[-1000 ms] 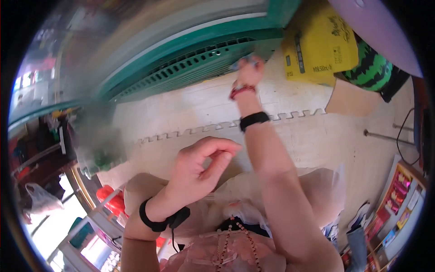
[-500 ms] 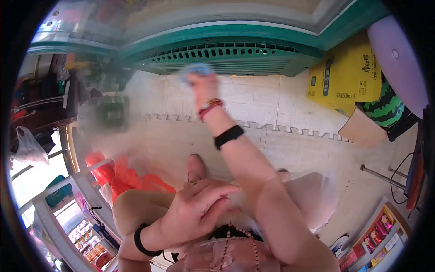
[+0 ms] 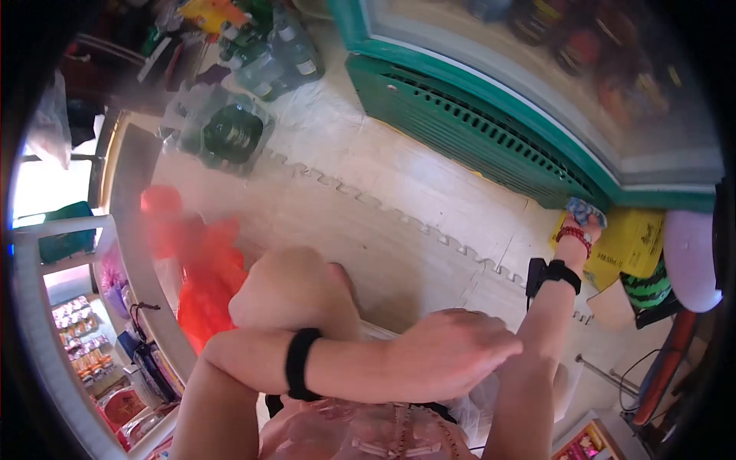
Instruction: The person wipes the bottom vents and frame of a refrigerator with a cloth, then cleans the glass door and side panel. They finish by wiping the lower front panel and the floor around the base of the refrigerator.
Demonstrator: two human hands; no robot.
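My right hand, with a red bracelet and black band at the wrist, grips a crumpled blue patterned cloth. It presses the cloth against the right end of the green slatted lower panel of a glass-fronted cabinet. Close behind that hand stands a yellow carton. My left hand lies across my lap near the right forearm. Its fingers are curled in together, and nothing shows in them.
Shrink-wrapped green bottles and more bottles stand on the floor at upper left. A red plastic bag lies by my knee. A watermelon-patterned ball and a lilac rounded object sit at right. White shelving is at left.
My view has turned toward the right. My right hand has moved with the blue cloth from the panel's middle to its right end. My left hand stays over my lap, its fingers more curled.
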